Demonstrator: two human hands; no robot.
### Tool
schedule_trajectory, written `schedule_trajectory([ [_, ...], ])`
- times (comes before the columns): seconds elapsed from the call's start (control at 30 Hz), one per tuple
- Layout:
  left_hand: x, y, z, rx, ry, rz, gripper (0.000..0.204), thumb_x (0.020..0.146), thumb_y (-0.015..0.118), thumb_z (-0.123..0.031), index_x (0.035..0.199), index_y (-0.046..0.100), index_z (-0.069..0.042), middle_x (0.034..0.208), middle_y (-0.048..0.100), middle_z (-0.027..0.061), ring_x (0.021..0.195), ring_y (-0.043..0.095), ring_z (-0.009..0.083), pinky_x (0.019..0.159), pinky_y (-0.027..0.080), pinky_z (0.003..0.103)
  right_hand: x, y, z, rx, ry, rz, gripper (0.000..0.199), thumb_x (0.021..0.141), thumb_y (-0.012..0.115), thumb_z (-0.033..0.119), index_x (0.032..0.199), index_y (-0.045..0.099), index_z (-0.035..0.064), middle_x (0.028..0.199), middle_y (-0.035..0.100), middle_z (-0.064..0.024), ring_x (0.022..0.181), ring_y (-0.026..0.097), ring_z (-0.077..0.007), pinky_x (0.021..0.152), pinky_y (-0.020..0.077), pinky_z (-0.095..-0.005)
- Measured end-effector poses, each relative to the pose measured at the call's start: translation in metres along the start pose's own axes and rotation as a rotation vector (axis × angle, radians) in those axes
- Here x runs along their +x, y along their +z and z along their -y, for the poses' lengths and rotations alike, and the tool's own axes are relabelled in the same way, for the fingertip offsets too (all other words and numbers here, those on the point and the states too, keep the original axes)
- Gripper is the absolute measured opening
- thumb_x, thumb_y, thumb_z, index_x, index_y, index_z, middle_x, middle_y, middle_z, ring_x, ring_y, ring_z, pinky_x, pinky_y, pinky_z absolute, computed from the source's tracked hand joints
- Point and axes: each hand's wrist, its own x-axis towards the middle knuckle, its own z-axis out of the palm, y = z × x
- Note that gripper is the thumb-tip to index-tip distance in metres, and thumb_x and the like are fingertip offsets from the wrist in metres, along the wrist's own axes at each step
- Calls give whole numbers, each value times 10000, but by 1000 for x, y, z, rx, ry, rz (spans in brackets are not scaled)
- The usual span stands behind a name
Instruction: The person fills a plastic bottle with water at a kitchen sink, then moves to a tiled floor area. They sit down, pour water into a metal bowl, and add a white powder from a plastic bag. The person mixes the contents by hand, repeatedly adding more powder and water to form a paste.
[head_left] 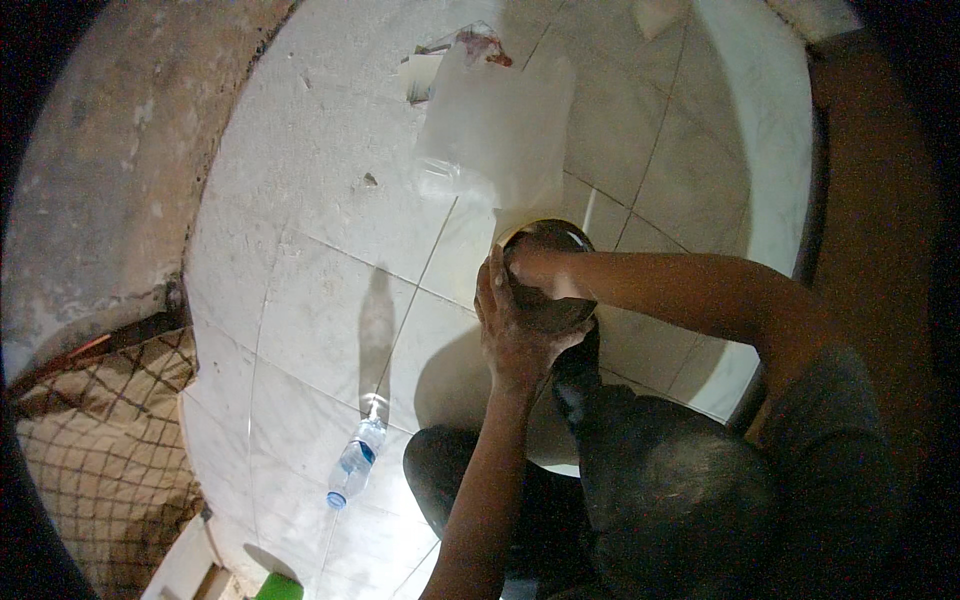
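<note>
A dark round bowl (pixel 552 312) with a shiny rim stands just above my knees, near the middle of the head view. My left hand (pixel 510 335) is wrapped round its near left side, fingers along the outer wall. From the right, my right hand (pixel 540 268) reaches down into the bowl. Its fingers are hidden inside, so whether they grip anything does not show. What the bowl contains is too dark to make out.
Beyond the bowl a whitish plastic bag (pixel 500 130) lies on the tiled floor (pixel 330 190). A clear bottle with a blue cap (pixel 355 463) is left of my knees. At far left is a checked brown cloth (pixel 110 450); a green object (pixel 280 588) is at the lower edge.
</note>
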Motion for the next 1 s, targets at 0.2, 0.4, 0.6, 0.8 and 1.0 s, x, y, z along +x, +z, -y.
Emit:
schedule_trajectory([
  [0.2, 2, 1, -1, -34, 0, -9, 1510, 415, 1026, -412, 1631, 178, -124, 1546, 374, 245, 1422, 382, 475, 1185, 351, 569, -10, 1, 41, -31, 117, -79, 488, 1022, 487, 235, 1488, 547, 104, 1562, 512, -107, 1430, 480, -320, 1215, 344, -476],
  [0.4, 2, 4, 5, 0, 11, -21, 1503, 397, 1027, -395, 1621, 201, -117, 1545, 379, 247, 1420, 385, 471, 1189, 345, 566, -26, 2, 18, 181, -136, 182, 478, 1035, 465, 239, 1484, 546, 96, 1556, 516, -109, 1422, 489, -317, 1216, 348, -469],
  [0.6, 3, 8, 3, -22, 27, -30, 1502, 375, 1037, -369, 1608, 219, -105, 1547, 387, 222, 1417, 396, 449, 1184, 367, 564, -18, -9, 12, 4, -103, 72, 470, 1048, 444, 244, 1481, 546, 89, 1551, 521, -110, 1415, 499, -315, 1218, 352, -461],
  [0.8, 1, 5, 4, 32, 8, -8, 1509, 374, 1037, -393, 1610, 219, -113, 1526, 403, 222, 1406, 408, 445, 1178, 375, 565, -27, -23, 15, -166, -20, 21, 470, 1053, 439, 246, 1483, 540, 86, 1554, 515, -112, 1419, 492, -310, 1222, 348, -458],
  [1.0, 4, 6, 3, 20, 41, 20, 1514, 394, 1031, -404, 1624, 195, -124, 1534, 396, 230, 1422, 395, 453, 1188, 367, 560, -11, -11, 8, 119, -120, 156, 485, 1040, 470, 246, 1496, 524, 91, 1575, 489, -114, 1450, 453, -301, 1232, 330, -461],
])
